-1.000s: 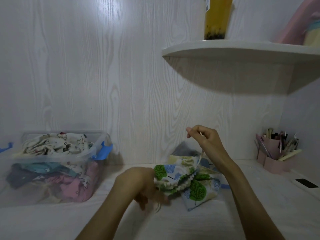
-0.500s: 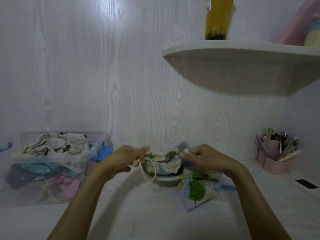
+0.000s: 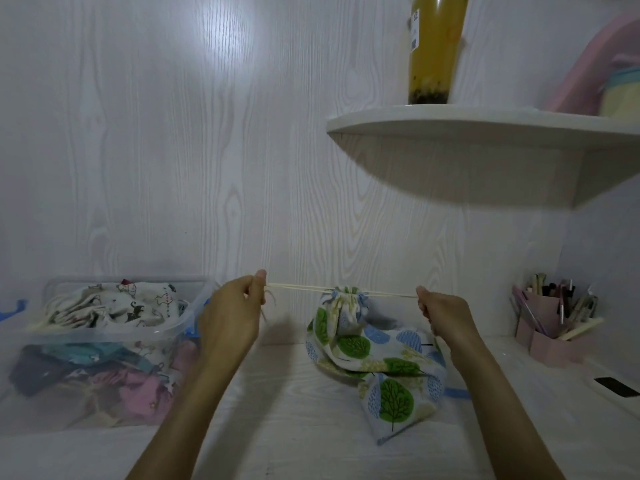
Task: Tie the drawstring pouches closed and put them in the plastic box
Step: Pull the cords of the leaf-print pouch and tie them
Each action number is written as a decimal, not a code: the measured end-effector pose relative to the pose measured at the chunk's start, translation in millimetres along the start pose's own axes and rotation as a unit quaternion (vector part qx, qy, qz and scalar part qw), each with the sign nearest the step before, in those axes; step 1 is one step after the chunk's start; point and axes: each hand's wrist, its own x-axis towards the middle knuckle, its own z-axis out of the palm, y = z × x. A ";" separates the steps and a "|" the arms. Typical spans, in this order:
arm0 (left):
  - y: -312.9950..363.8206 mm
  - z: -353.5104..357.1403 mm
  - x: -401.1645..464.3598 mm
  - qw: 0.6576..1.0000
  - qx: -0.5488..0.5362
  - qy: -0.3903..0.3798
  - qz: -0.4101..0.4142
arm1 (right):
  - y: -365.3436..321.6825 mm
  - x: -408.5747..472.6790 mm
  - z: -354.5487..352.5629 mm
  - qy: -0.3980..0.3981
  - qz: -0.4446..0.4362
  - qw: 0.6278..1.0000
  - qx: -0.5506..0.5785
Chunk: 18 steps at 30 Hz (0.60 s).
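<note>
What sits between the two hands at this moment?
In the head view, taut cords run from left hand to right hand, with the leaf-print pouch's cinched mouth midway.

Back wall (image 3: 156, 150): pale wood-grain panelling, bright light patch (image 3: 221, 39) upper centre. Rounded white shelf (image 3: 467, 126) upper right casts a shadow below. White wood-grain desk surface (image 3: 277, 410). Side wall (image 3: 602, 244) at right.

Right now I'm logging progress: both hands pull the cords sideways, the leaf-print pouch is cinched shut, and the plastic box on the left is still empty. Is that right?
Not quite. In the head view the plastic box already holds several cloth pouches. The rest stands: the left hand and right hand pull the cords sideways, and the leaf-print pouch is cinched shut.
</note>
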 end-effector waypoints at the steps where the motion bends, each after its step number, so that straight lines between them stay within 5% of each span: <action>1: -1.5 1.6 -2.8 0.997 0.073 -0.025 0.021 | 1.6 -1.5 1.6 0.004 -0.027 0.998 -0.062; 5: -5.8 4.5 -6.8 0.950 0.282 -0.132 0.029 | 8.7 -4.3 8.1 -0.056 -0.043 0.979 -0.190; 11: 8.5 18.3 -15.1 0.911 0.218 -0.306 0.172 | 5.2 -5.3 11.2 -0.092 -0.036 0.983 -0.153; 15: -0.4 24.8 -16.7 0.932 0.212 -0.241 0.170 | -6.9 -13.2 2.3 -0.187 0.034 0.970 -0.154; 18: 1.7 18.9 -12.4 0.951 0.159 -0.195 0.181 | -14.6 -15.8 -0.3 -0.040 -0.083 0.924 -0.371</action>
